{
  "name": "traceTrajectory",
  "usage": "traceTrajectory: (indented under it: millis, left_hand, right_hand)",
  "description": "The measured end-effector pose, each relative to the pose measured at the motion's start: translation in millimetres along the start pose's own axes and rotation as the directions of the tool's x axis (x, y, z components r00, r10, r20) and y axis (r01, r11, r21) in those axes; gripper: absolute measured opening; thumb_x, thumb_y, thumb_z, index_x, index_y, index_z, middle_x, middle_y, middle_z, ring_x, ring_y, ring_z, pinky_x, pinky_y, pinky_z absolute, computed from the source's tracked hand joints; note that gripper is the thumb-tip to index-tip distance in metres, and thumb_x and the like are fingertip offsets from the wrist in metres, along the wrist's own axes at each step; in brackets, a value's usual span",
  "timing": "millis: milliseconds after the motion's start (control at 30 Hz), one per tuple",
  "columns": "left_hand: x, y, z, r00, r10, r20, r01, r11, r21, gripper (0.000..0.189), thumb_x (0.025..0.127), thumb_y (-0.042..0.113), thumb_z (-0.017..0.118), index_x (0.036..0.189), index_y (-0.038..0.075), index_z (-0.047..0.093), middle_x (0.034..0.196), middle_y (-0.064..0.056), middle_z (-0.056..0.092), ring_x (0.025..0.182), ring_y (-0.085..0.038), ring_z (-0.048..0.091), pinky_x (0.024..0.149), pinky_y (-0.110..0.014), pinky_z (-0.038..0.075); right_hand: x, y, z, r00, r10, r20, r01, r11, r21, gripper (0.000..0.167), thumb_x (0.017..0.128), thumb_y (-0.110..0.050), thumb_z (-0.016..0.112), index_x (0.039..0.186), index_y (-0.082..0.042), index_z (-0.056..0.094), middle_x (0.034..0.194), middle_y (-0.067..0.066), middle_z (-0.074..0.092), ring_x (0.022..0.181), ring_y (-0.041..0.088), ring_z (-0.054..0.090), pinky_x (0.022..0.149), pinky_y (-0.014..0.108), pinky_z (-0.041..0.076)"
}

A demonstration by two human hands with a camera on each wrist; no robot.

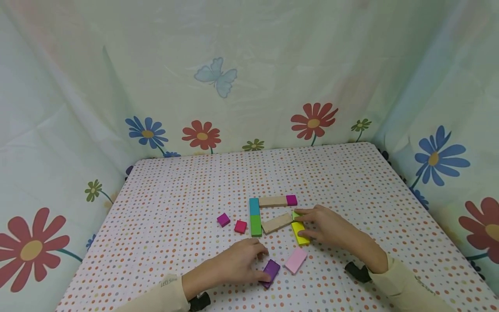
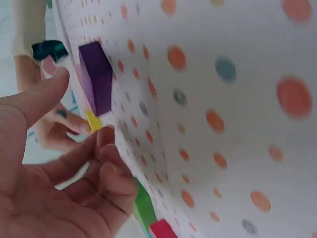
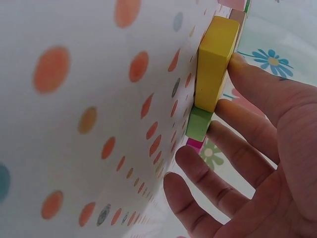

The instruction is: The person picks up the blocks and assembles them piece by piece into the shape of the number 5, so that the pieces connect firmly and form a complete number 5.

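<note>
My right hand touches a yellow block, its thumb and fingertips along one side. In the right wrist view, a fingertip also meets the small light green block at the yellow block's end. My left hand hovers low over the table, fingers loosely bent with nothing between them. Its thumb is near a purple block; the left wrist view shows the two apart. Beyond the hands, a blue block and a green block lie end to end. A plain wooden block slants from the green one towards the light green one.
Another wooden block with a magenta cube at its end lies farther back. A pink block rests between the hands. Left of the green block are a red cube and another magenta cube. Dotted cloth covers the table.
</note>
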State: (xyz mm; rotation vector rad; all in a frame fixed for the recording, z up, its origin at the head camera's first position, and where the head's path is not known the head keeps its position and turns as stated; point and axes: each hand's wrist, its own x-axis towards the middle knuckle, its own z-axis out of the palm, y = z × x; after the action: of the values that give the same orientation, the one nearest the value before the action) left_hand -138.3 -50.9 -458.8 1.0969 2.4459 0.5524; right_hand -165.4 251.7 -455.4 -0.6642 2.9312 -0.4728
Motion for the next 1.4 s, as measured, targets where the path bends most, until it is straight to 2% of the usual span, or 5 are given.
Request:
traceTrajectory:
  millis: [133,267,667,1033,1400]
  left_hand:
    - [-3.0,5.9,6.0,0.997,-0.077,-0.002,0.077,0.996,-0.054,0.037,0.086,0.049,0.087,0.099,0.017,0.073,0.075,0.017,0.059,0.066,0.004,0.051,0.062,-0.014,0.047]
    - [-3.8,8.8,9.8,0.998,-0.063,0.002,0.063,0.998,-0.021,0.034,0.083,0.048,0.090,0.089,0.021,0.070,0.069,0.018,0.056,0.064,0.004,0.049,0.059,-0.014,0.045]
    - [-1.3,12.0,5.7,0.999,-0.032,0.022,0.032,0.999,0.006,0.029,0.083,0.038,0.092,0.102,0.019,0.081,0.084,0.016,0.067,0.075,0.007,0.053,0.072,-0.013,0.047]
    - [0.5,11.5,5.8,0.999,0.046,0.011,-0.047,0.999,0.008,0.028,0.089,0.030,0.087,0.114,0.019,0.082,0.102,0.012,0.073,0.089,0.009,0.062,0.079,-0.010,0.051]
    - [8.8,12.8,5.5,0.996,0.081,-0.046,-0.081,0.997,-0.003,0.026,0.100,0.037,0.074,0.117,0.018,0.081,0.105,0.011,0.074,0.091,0.007,0.062,0.077,-0.011,0.051]
  right_hand:
    - [-0.4,0,0,1.000,0.008,0.003,-0.008,1.000,0.003,0.040,0.093,-0.035,0.081,0.129,-0.018,0.078,0.150,0.006,0.066,0.112,0.021,0.067,0.086,0.037,0.056]
    - [-0.9,0,0,1.000,0.009,0.001,-0.009,1.000,0.001,0.040,0.094,-0.035,0.081,0.130,-0.018,0.077,0.150,0.006,0.066,0.112,0.022,0.067,0.085,0.037,0.056]
    - [-0.8,2,1,1.000,0.013,0.002,-0.013,1.000,0.007,0.042,0.094,-0.036,0.081,0.131,-0.019,0.077,0.151,0.005,0.066,0.106,0.015,0.064,0.076,0.027,0.047]
    - [-1.1,2,1,1.000,-0.006,-0.002,0.006,1.000,0.019,0.041,0.095,-0.035,0.080,0.132,-0.018,0.077,0.151,0.006,0.065,0.118,0.027,0.068,0.090,0.044,0.058]
    - [-1.4,3,0,1.000,-0.013,-0.002,0.013,1.000,0.013,0.042,0.095,-0.036,0.080,0.132,-0.017,0.076,0.151,0.006,0.065,0.115,0.025,0.068,0.088,0.041,0.056]
